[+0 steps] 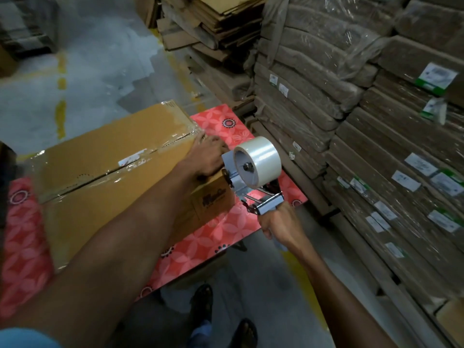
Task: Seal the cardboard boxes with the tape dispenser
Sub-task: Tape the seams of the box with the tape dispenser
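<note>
The box [108,177] sits on the red surface [221,237], its top seam already taped. The left hand [206,159] presses its end flat. The right hand [278,222] grips the tape dispenser [251,172] beside it. End tape looks nearly finished.

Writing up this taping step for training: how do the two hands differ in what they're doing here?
The left hand lies flat and open on the box's top edge, pressing it down; the right hand is closed around the tape dispenser's handle. The left hand is on the box; the right hand is off its side, above the table edge. Both are bare.
</note>
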Demonstrator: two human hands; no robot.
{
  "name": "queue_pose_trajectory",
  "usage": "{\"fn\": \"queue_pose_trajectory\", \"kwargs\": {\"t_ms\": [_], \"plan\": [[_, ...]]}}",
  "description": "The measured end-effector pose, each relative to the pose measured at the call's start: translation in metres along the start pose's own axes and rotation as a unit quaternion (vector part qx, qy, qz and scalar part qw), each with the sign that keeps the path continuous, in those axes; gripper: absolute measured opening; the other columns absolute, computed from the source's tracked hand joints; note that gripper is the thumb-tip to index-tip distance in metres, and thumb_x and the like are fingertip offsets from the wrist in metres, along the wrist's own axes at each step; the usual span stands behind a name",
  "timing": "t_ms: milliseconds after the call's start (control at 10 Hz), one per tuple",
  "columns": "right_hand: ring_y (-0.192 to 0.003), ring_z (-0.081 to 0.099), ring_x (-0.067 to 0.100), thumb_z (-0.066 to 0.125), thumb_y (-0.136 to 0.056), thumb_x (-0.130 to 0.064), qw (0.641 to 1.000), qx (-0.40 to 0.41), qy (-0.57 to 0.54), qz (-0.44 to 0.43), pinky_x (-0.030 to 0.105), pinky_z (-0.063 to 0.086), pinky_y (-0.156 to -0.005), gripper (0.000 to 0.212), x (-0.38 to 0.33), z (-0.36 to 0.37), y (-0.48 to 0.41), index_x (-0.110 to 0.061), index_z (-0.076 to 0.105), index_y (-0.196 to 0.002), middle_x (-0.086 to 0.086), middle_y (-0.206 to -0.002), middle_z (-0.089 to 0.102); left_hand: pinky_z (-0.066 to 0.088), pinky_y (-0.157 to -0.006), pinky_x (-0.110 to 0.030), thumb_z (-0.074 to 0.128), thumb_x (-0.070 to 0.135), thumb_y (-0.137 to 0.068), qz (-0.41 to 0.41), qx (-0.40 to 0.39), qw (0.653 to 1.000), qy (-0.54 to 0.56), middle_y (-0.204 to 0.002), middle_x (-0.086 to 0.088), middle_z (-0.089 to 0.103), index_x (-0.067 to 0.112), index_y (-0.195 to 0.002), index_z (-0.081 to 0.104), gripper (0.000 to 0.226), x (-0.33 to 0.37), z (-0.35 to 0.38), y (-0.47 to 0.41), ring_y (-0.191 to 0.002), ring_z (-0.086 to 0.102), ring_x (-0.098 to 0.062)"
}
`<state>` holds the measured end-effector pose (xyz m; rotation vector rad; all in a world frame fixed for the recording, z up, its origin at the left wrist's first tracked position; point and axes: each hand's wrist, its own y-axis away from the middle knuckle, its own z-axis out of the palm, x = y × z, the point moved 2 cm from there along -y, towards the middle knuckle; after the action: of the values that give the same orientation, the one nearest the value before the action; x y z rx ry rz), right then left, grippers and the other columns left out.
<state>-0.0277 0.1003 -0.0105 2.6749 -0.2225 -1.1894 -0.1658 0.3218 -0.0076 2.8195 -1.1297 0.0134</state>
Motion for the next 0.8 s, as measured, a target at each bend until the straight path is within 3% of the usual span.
{"fn": "queue_pose_trajectory", "kwargs": {"t_ms": [100, 200, 300, 400, 500, 600, 700, 800], "plan": [[-0.059, 0.05, 0.021, 0.048, -0.057, -0.016, 0.998, 0.059, -0.033, 0.016, 0.032, 0.044, -0.057, 0.02, 0.015, 0.002, 0.003, -0.027, 0.04, -0.042, 0.005, -0.055, 0.055, 0.002, -0.12, -0.054, 0.027, 0.047, -0.101, -0.008, -0.026, 1.0, 0.011, -0.132, 0.002, 0.059, 0.025, -0.123, 0.066, 0.05, -0.002, 0.002, -0.001, -0.135, 0.038, -0.02], [-0.068, 0.061, 0.032, 0.05, -0.065, -0.02, 0.999, 0.051, 0.008, 0.008, 0.038, 0.051, -0.068, 0.026, 0.031, 0.008, 0.007, -0.034, 0.04, -0.045, 0.003, -0.062, 0.057, -0.001, -0.12, -0.058, 0.017, 0.054, -0.099, -0.011, -0.012, 0.999, 0.032, -0.127, 0.003, 0.06, 0.025, -0.116, 0.069, 0.061, 0.002, -0.006, 0.002, -0.134, 0.039, -0.021], [-0.077, 0.064, 0.03, 0.038, -0.079, -0.03, 0.999, 0.019, 0.03, -0.002, 0.037, 0.054, -0.081, 0.02, 0.033, 0.017, 0.003, -0.039, 0.042, -0.061, -0.003, -0.068, 0.056, -0.004, -0.12, -0.057, 0.021, 0.045, -0.106, 0.025, 0.023, 0.998, 0.047, -0.128, 0.001, 0.063, 0.021, -0.118, 0.068, 0.054, 0.007, -0.005, 0.008, -0.137, 0.041, -0.022], [-0.077, 0.065, 0.032, 0.038, -0.08, -0.031, 0.999, 0.024, -0.009, 0.031, 0.039, 0.055, -0.08, 0.021, 0.029, 0.029, -0.002, -0.04, 0.038, -0.061, 0.0, -0.071, 0.056, 0.027, -0.115, -0.052, 0.021, 0.049, -0.106, 0.083, 0.077, 0.986, 0.119, -0.11, -0.003, 0.066, 0.016, -0.109, 0.067, 0.057, 0.01, -0.005, 0.017, -0.111, 0.054, -0.021], [-0.071, 0.056, 0.024, 0.045, -0.08, -0.027, 0.993, 0.024, -0.095, 0.066, 0.032, 0.051, -0.078, 0.027, 0.037, 0.039, -0.006, -0.039, 0.04, -0.056, -0.005, -0.063, 0.052, 0.039, -0.098, -0.043, 0.025, 0.042, -0.106, 0.1, 0.07, 0.985, 0.12, -0.094, -0.008, 0.063, 0.008, -0.101, 0.063, 0.052, 0.007, 0.0, 0.019, -0.09, 0.053, -0.022], [-0.061, 0.054, 0.022, 0.059, -0.074, -0.017, 0.951, 0.044, -0.254, 0.173, 0.032, 0.047, -0.069, 0.027, 0.044, 0.052, -0.004, -0.025, 0.058, -0.048, -0.005, -0.054, 0.055, 0.036, -0.094, -0.039, 0.017, 0.047, -0.102, 0.121, 0.065, 0.984, 0.109, -0.087, -0.007, 0.061, 0.01, -0.096, 0.062, 0.059, 0.005, -0.002, 0.016, -0.086, 0.053, -0.024], [-0.052, 0.048, 0.019, 0.062, -0.069, -0.003, 0.923, 0.049, -0.298, 0.237, 0.026, 0.042, -0.059, 0.028, 0.057, 0.064, 0.006, -0.022, 0.06, -0.048, -0.002, -0.05, 0.053, 0.034, -0.098, -0.039, 0.024, 0.054, -0.101, 0.129, 0.056, 0.987, 0.083, -0.09, -0.002, 0.062, 0.015, -0.097, 0.064, 0.057, 0.003, -0.001, 0.016, -0.09, 0.053, -0.02], [-0.052, 0.047, 0.021, 0.065, -0.058, -0.008, 0.897, 0.105, -0.34, 0.262, 0.029, 0.04, -0.053, 0.013, 0.056, 0.06, -0.01, -0.016, 0.056, -0.053, 0.002, -0.05, 0.052, 0.033, -0.103, -0.038, 0.039, 0.067, -0.094, 0.118, 0.047, 0.99, 0.069, -0.101, 0.003, 0.064, 0.022, -0.106, 0.068, 0.055, 0.004, 0.004, 0.013, -0.1, 0.052, -0.017]]}}
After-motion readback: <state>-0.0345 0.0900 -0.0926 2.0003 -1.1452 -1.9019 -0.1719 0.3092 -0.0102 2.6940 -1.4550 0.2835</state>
